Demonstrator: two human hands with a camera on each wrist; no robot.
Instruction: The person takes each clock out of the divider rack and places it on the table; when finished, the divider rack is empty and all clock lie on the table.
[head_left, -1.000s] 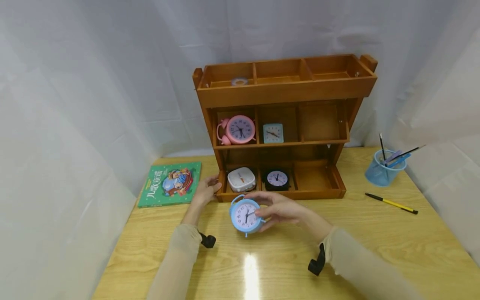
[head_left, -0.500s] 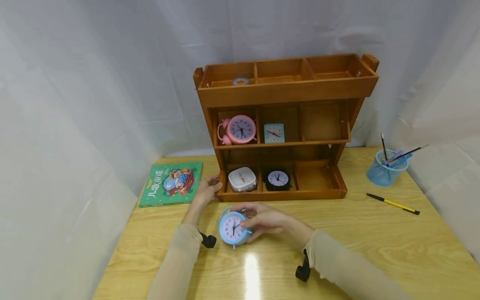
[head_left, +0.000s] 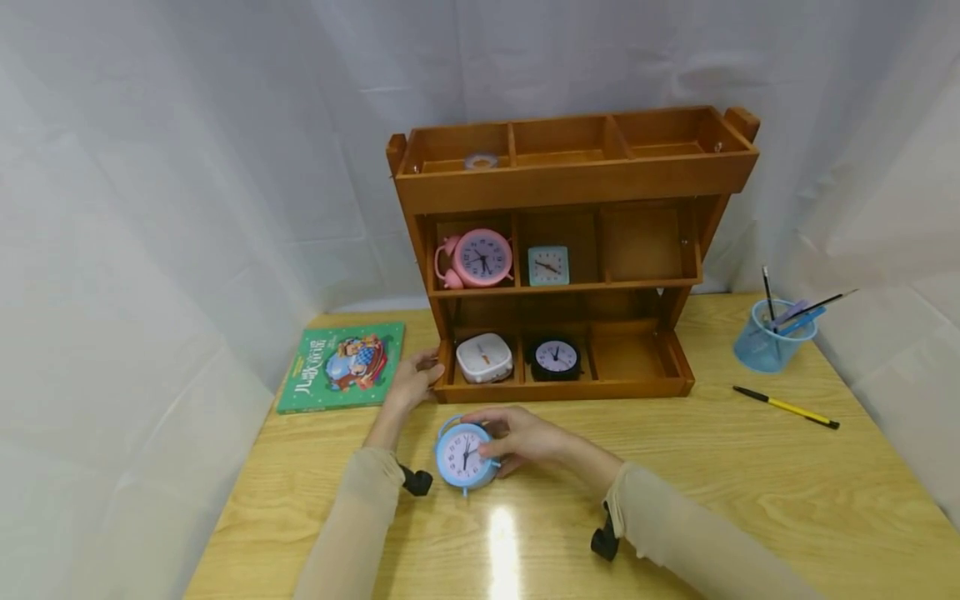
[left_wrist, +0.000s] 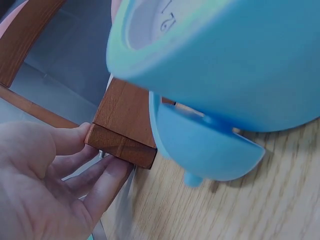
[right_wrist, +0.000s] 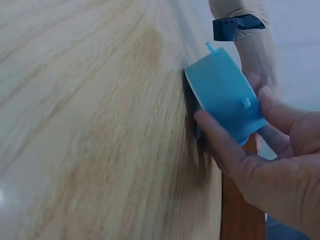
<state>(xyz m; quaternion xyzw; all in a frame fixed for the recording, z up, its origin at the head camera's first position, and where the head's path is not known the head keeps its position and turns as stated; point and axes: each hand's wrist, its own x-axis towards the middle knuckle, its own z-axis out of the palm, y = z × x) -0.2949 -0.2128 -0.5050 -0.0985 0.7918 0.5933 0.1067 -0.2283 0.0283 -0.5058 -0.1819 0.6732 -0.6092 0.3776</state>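
Observation:
In the head view, my right hand (head_left: 528, 437) holds a light-blue twin-bell alarm clock (head_left: 459, 458) low over the table, its dial facing up. My thumb lies over the dial's edge, and in the right wrist view the fingers (right_wrist: 220, 137) curl round the clock's body. With my left hand (head_left: 408, 385) I grip the lower left corner of a brown wooden shelf (head_left: 570, 190); the left wrist view has the thumb and fingers on either side of that wood. On the bottom tier sit a white clock (head_left: 483, 358) and a black round clock (head_left: 554, 358).
A pink alarm clock (head_left: 482, 258) and a small mint square clock (head_left: 548, 267) occupy the middle tier. Tape (head_left: 481, 161) lies up top. Left of the shelf is a green book (head_left: 341, 368); to the right, a blue pen holder (head_left: 767, 346) and a yellow-black pen (head_left: 786, 407).
My right hand has brought the blue alarm clock toward me and slightly left, away from the shelf's front, with little movement in the last half second. The left hand keeps its grip on the corner.

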